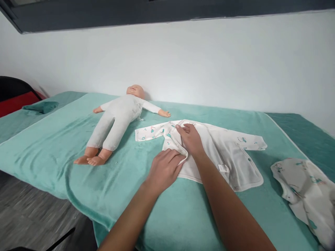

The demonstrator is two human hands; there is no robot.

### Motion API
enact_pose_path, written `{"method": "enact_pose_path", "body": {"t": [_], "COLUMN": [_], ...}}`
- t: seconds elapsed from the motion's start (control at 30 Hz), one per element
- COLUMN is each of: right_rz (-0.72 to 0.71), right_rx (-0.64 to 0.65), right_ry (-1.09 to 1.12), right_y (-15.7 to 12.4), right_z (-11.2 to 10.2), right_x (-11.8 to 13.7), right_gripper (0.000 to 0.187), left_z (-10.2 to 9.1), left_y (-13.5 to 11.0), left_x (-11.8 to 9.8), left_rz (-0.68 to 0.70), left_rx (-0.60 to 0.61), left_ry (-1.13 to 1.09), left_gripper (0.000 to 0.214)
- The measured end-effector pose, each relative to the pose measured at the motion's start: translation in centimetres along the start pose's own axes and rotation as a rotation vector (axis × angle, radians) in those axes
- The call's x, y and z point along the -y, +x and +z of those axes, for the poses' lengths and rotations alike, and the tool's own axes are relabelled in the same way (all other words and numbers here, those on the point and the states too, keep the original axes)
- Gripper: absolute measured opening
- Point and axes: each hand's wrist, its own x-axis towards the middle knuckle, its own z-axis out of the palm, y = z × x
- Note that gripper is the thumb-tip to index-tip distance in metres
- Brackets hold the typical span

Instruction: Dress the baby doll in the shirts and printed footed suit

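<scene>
A white baby shirt [214,139] with a small green and pink print lies opened out on the green blanket, its sleeves stretched to both sides. My left hand [167,169] is closed on the edge of its left front panel, near the hem. Higher up the same edge, my right hand [191,137] pinches the fabric near the neckline. The panel is partly folded between the two hands. To the left a baby doll [123,111] in a white cloth body lies on its back, arms spread, head toward the wall. Neither hand touches it.
Another printed white baby garment [309,191] lies crumpled at the right. The green blanket [52,139] covers the bed, which stands against a white wall [183,66]. A black and red chair [15,94] is at the far left, and grey floor [28,212] shows at lower left.
</scene>
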Motion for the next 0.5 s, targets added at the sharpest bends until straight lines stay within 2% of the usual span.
{"method": "enact_pose_path", "body": {"t": [0.13, 0.23, 0.3, 0.37, 0.43, 0.5], "right_rz": [0.007, -0.103, -0.17, -0.196, -0.19, -0.166], "right_rx": [0.096, 0.176, 0.203, 0.183, 0.139, 0.101], "right_ry": [-0.179, -0.286, -0.397, -0.503, -0.541, -0.525], "right_y": [-0.5, -0.9, -1.0, -1.0, -0.8, -0.5], "right_z": [-0.8, -0.7, -0.4, -0.2, -0.1, -0.3], "right_x": [0.4, 0.3, 0.1, -0.2, -0.5, -0.7], "right_gripper": [0.066, 0.071, 0.073, 0.064, 0.044, 0.021], "left_z": [-0.2, -0.5, -0.7, -0.8, -0.8, -0.6], "left_y": [-0.2, -0.4, -0.5, -0.5, -0.2, 0.4], "left_x": [-0.2, -0.4, 0.2, 1.6, 3.7, 5.8], "left_rz": [-0.032, -0.063, -0.172, -0.333, -0.438, -0.448], "left_rx": [-0.004, 0.004, -0.03, -0.098, -0.147, -0.075], "left_ry": [-0.052, -0.172, -0.276, -0.277, -0.138, 0.03], "left_gripper": [0.022, 0.022, 0.019, 0.017, 0.02, 0.026]}}
